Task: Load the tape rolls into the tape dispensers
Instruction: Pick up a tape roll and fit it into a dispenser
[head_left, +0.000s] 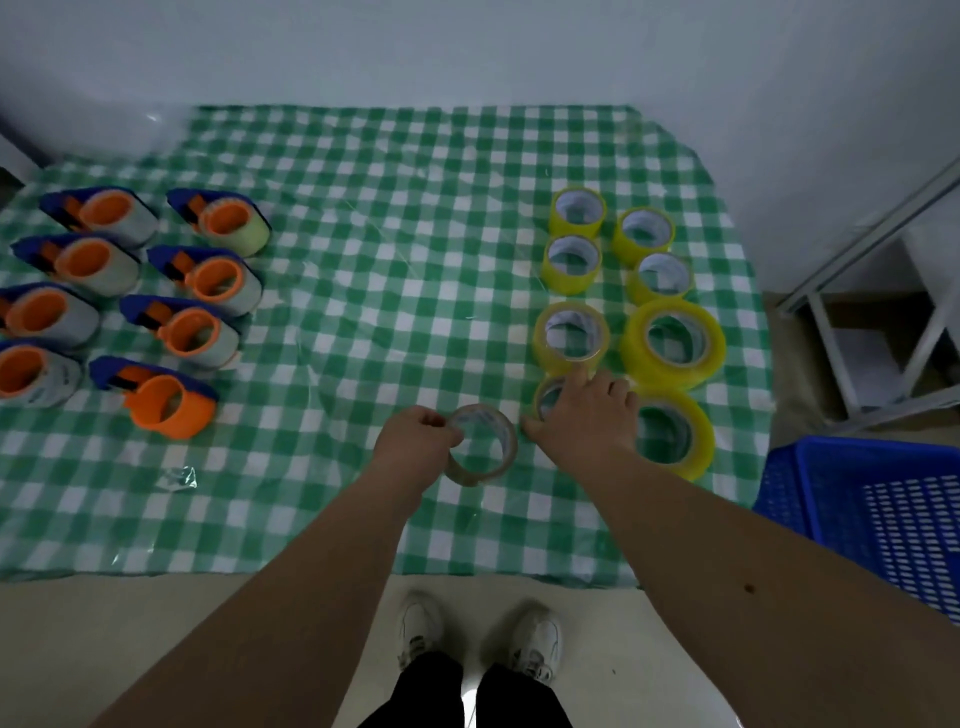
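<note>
A green-and-white checked cloth (395, 249) carries blue-and-orange dispensers (208, 275) at left and yellow rolls (672, 343) at right, beside a blue basket (883, 499).

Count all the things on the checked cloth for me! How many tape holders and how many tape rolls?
Orange-and-blue plastic tape dispensers: 8
Loose yellow tape rolls on the green checked cloth: 8, one partly under the right hand
Thin pale tape roll pinched by the left hand: 1
Total: 17
</note>
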